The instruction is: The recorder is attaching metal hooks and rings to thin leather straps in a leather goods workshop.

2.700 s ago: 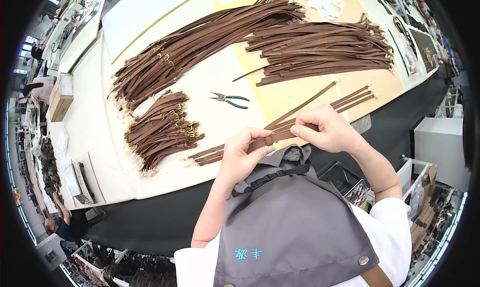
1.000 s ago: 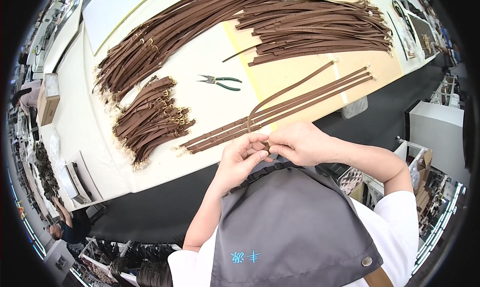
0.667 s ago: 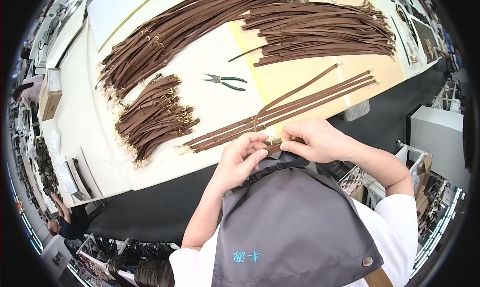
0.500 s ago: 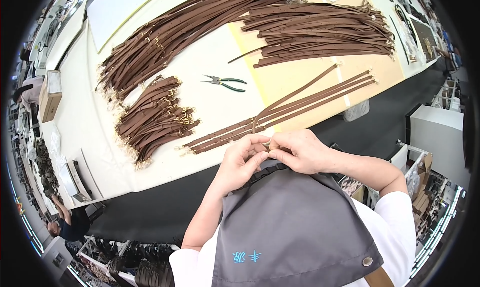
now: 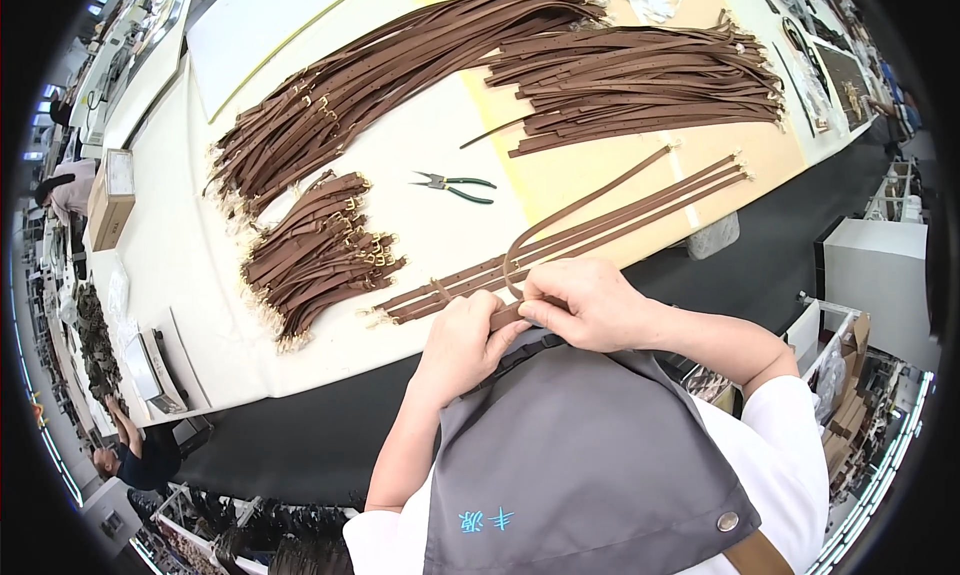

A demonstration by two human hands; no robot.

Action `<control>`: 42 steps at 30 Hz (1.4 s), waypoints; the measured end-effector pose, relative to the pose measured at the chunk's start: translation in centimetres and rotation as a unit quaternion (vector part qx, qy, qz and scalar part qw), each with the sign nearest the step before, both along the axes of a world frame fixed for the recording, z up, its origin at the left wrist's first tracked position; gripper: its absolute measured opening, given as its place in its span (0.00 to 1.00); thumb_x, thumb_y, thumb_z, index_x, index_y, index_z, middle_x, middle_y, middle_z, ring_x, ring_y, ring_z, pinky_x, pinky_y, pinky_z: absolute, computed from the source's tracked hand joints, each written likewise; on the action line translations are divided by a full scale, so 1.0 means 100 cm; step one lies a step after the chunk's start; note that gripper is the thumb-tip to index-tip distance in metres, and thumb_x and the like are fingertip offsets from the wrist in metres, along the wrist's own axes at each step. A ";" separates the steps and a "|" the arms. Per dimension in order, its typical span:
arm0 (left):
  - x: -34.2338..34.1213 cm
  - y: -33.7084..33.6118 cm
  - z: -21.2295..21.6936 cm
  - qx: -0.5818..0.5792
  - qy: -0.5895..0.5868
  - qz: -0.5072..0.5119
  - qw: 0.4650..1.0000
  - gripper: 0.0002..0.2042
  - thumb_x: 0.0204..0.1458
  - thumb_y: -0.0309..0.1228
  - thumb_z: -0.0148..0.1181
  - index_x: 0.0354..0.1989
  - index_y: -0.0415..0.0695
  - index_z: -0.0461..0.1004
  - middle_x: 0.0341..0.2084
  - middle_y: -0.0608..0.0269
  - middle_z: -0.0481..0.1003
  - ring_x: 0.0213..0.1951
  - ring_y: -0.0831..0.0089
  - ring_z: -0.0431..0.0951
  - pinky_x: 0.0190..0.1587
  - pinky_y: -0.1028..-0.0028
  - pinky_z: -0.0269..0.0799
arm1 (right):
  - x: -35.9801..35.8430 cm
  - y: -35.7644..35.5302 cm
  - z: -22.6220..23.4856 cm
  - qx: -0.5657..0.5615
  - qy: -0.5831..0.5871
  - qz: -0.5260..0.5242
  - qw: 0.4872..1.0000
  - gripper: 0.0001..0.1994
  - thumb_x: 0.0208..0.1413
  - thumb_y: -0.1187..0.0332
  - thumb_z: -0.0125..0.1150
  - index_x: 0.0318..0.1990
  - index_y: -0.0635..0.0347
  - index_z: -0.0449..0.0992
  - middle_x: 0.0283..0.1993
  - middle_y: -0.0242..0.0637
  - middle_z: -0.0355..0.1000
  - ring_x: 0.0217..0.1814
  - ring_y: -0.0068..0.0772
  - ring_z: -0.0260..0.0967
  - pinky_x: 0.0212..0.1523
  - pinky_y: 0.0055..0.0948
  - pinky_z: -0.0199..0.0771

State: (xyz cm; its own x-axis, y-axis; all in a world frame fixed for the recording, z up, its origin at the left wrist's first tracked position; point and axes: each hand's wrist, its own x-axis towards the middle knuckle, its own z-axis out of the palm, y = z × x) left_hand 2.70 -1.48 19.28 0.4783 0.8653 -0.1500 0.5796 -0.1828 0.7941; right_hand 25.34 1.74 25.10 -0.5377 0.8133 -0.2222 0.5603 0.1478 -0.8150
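The left hand (image 5: 458,343) and the right hand (image 5: 590,305) were close together at the near edge of the desk (image 5: 420,155), both with fingers pinched on a brown strap (image 5: 507,317) — its short visible part ran between them, just above the grey apron (image 5: 570,445). Beyond the hands lay several long parallel straps (image 5: 620,218), and farther on the desk were pliers (image 5: 455,186) with green handles — these stood near a bundle of short straps (image 5: 320,260) with gold-coloured buckles.
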 end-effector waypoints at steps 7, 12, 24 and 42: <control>-0.011 -0.008 0.008 0.023 -0.075 0.082 0.994 0.13 0.59 0.35 0.67 0.32 0.41 0.71 0.23 0.56 0.73 0.27 0.56 0.73 0.32 0.61 0.70 | -0.008 0.004 -0.016 0.029 0.026 0.009 0.999 0.08 0.62 0.64 0.62 0.36 0.59 0.74 0.29 0.40 0.73 0.33 0.44 0.74 0.34 0.40 0.72; -0.017 -0.015 0.006 -0.093 -0.210 0.130 0.965 0.09 0.62 0.29 0.63 0.34 0.37 0.73 0.27 0.59 0.78 0.30 0.70 0.77 0.36 0.71 0.74 | 0.006 0.041 -0.029 -0.186 0.243 -0.026 0.952 0.15 0.73 0.57 0.50 0.46 0.58 0.77 0.43 0.34 0.78 0.46 0.32 0.76 0.48 0.37 0.75; -0.057 -0.005 0.013 -0.182 -0.172 0.147 0.957 0.05 0.67 0.25 0.56 0.38 0.37 0.75 0.29 0.62 0.81 0.30 0.80 0.77 0.35 0.77 0.72 | 0.031 0.073 -0.041 -0.100 0.108 0.072 0.986 0.21 0.69 0.54 0.57 0.29 0.60 0.81 0.18 0.34 0.69 0.22 0.30 0.66 0.29 0.32 0.68; -0.039 0.003 -0.045 -0.288 -0.302 0.135 0.899 0.11 0.70 0.37 0.52 0.37 0.42 0.67 0.35 0.54 0.82 0.34 0.70 0.82 0.50 0.69 0.74 | 0.205 0.093 -0.020 -0.002 -0.090 -0.026 0.996 0.22 0.69 0.52 0.58 0.29 0.61 0.78 0.20 0.35 0.69 0.24 0.31 0.66 0.31 0.33 0.69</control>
State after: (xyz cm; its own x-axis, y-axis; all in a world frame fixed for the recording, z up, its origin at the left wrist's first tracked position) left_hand -1.25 -1.15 14.77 0.4079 0.8238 -0.3938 -0.0279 0.4423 0.8964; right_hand 45.83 11.07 23.12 -0.4455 0.8382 -0.3145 0.7041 0.1111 -0.7014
